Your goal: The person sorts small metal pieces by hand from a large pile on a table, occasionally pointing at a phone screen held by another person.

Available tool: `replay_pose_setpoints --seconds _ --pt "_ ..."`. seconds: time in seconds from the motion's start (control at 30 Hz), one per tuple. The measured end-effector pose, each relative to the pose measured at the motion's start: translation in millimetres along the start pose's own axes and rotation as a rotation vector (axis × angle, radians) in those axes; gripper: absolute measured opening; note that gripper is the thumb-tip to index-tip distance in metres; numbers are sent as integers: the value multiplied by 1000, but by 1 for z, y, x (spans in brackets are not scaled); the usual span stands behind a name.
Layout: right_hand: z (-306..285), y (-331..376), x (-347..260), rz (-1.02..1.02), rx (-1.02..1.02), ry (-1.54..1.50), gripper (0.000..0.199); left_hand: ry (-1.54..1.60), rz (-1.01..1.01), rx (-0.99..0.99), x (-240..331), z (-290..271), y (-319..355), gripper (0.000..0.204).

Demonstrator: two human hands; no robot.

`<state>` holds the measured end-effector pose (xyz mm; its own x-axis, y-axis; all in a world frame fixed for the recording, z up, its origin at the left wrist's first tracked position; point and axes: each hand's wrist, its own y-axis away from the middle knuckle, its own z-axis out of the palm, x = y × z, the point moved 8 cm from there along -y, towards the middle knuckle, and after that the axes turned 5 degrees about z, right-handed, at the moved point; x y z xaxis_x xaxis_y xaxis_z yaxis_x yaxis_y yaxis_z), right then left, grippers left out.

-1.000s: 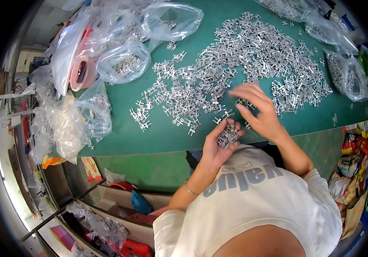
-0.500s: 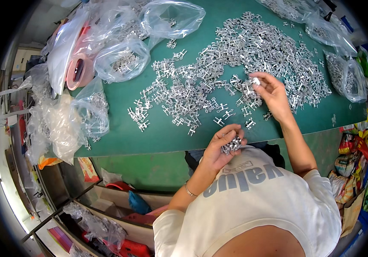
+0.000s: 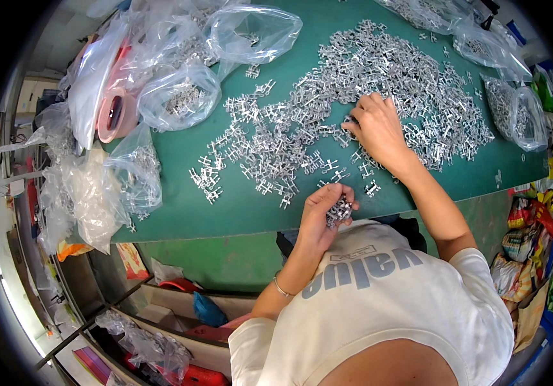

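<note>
My left hand (image 3: 325, 211) is cupped at the table's near edge, its fingers closed round a clump of small silver metal parts (image 3: 339, 211). Farther out and to the right, my right hand (image 3: 377, 125) reaches palm down into a wide pile of the same metal parts (image 3: 411, 77). Its fingers are bent down at the pile, and the back of the hand hides most of what lies under the fingertips. A looser spread of these parts (image 3: 260, 151) covers the tabletop to the left of my hands.
Clear plastic bags holding metal parts (image 3: 183, 100) crowd the table's left side, beside a pink container (image 3: 117, 116). More filled bags (image 3: 514, 116) lie at the right. The green table (image 3: 190, 215) ends just before my body. Below left are open drawers (image 3: 225, 302).
My right hand has turned palm down and moved slightly left, down onto the pile; before, it was raised with fingers pinched. My left hand has shifted a little left, still holding its clump.
</note>
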<state>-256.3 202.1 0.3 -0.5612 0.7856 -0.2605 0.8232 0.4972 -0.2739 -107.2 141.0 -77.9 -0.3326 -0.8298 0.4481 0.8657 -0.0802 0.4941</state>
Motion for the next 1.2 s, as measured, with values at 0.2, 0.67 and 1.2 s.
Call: replay_pose_setpoints --seconds 0.2,0.67,1.2 --pt "-8 1 31 242 -51 -592 3 -139 106 14 12 -3 -1 15" --pt "13 61 -16 349 -731 -1349 15 76 -61 0 8 16 -7 29" --pt "-28 31 36 232 -151 -657 16 68 -114 -152 -13 9 -8 18"
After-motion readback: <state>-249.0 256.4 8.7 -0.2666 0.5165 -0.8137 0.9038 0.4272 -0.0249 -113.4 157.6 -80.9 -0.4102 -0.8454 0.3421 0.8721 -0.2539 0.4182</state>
